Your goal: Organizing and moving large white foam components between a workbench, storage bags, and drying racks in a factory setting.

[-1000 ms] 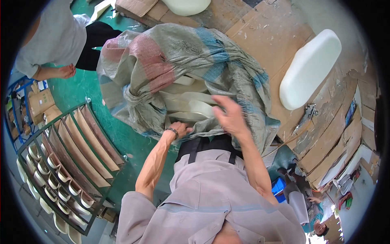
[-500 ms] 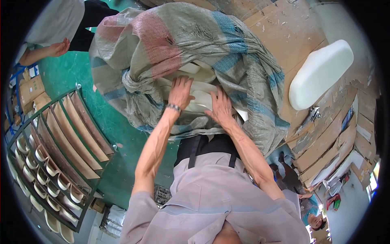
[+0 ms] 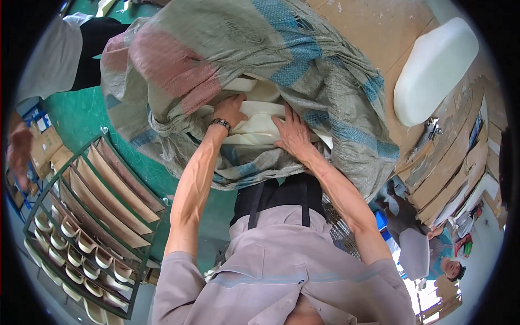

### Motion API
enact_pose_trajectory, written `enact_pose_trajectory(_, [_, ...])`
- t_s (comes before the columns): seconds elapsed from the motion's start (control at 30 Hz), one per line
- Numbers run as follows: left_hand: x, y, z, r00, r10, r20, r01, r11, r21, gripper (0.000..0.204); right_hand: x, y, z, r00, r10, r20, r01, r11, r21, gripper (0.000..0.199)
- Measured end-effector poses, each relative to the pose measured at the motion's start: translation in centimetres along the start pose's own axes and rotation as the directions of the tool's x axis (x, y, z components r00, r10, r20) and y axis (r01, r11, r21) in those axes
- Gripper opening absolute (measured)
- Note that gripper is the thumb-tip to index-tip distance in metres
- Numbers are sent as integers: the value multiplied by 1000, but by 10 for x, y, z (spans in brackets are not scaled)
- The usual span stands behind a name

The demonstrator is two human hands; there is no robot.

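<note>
A large woven sack [image 3: 216, 38], grey-green with pink and blue stripes, gapes in front of me. Several white moulded foam-like pieces [image 3: 264, 108] lie inside it. Both my hands reach into its mouth. My left hand [image 3: 230, 111], a dark bracelet at the wrist, curls its fingers over the left end of the upper white piece; its fingertips are partly hidden. At that piece's right end, my right hand [image 3: 294, 131] rests with thumb and fingers spread, touching the white surface. A lower white piece [image 3: 249, 139] shows between my wrists.
A longer white piece [image 3: 436, 70] lies on cardboard [image 3: 392, 38] at the right. On my left stands a green metal rack [image 3: 89, 238] holding curved pale pieces. One person [image 3: 51, 59] stands at the upper left; another [image 3: 441, 254] is at the lower right.
My left hand has shifted slightly left and its fingers have bent over the white piece. The sack's far folds sit higher in view. The person at the upper left has moved an arm downward.
</note>
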State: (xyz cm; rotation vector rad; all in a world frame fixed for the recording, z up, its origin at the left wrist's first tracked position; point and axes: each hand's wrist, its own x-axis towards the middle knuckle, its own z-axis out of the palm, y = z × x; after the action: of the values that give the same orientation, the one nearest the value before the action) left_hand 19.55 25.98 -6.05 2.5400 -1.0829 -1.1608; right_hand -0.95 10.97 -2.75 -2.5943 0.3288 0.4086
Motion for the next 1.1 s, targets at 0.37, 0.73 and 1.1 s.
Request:
enact_pose_trajectory(0.37, [-72,-17,8,980,87,-177,-76,995,69,48,-31,-41,2,994,-76,-84,82,994,70,62])
enact_pose_trajectory(0.73, [-92,-24,-27,988,24,-154,-19,999,33,46,-104,-92,-67,963,92,-255,-10,952,305,46])
enact_pose_trajectory(1.1, [-28,-108,2,985,172,34,-170,891,421,61,-123,-59,-13,955,154,-255,-73,950,302,46])
